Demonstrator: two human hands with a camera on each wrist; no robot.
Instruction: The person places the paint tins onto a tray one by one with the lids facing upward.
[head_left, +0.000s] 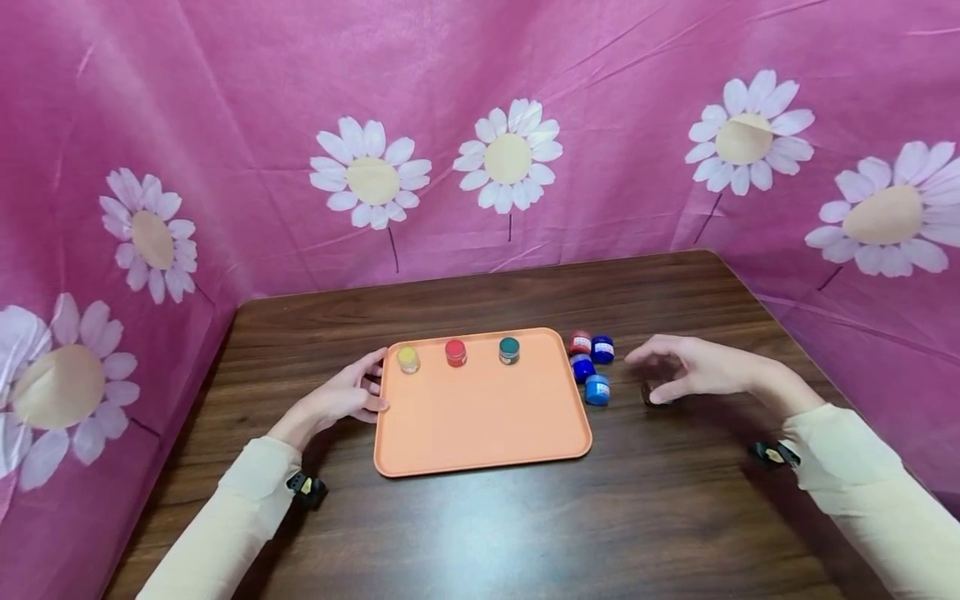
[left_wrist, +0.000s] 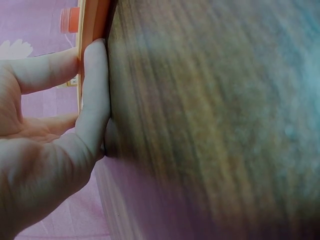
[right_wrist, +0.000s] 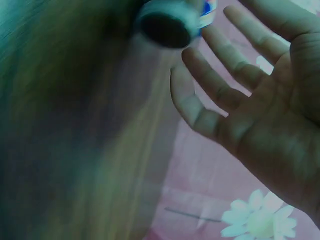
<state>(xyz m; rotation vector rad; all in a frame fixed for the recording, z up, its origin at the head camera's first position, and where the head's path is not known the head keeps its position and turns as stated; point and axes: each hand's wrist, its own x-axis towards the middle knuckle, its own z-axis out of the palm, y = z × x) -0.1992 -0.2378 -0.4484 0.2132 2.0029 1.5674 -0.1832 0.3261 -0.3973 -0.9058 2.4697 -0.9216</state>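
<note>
My left hand (head_left: pixel 341 396) touches the left edge of an orange tray (head_left: pixel 480 433), its thumb and fingers spread along the rim. In the left wrist view, the thumb (left_wrist: pixel 95 95) lies along the tray's outer side. On the tray, a yellow paint jar (head_left: pixel 408 360), a red paint jar (head_left: pixel 455 352) and a dark green paint jar (head_left: pixel 509 351) stand along the far side. Over the table at right, my right hand (head_left: pixel 705 367) hovers with fingers spread at a dark jar (head_left: pixel 656 395), partly hidden by it. The right wrist view shows the dark jar (right_wrist: pixel 167 25) beyond the fingertips, not gripped.
Beside the tray's right edge stand a red jar (head_left: pixel 580 342), two dark blue jars, one nearer the tray (head_left: pixel 582 367) and one farther right (head_left: pixel 602 349), and a light blue jar (head_left: pixel 597 389). A pink flowered cloth (head_left: pixel 450 250) surrounds the brown wooden table (head_left: pixel 645 533).
</note>
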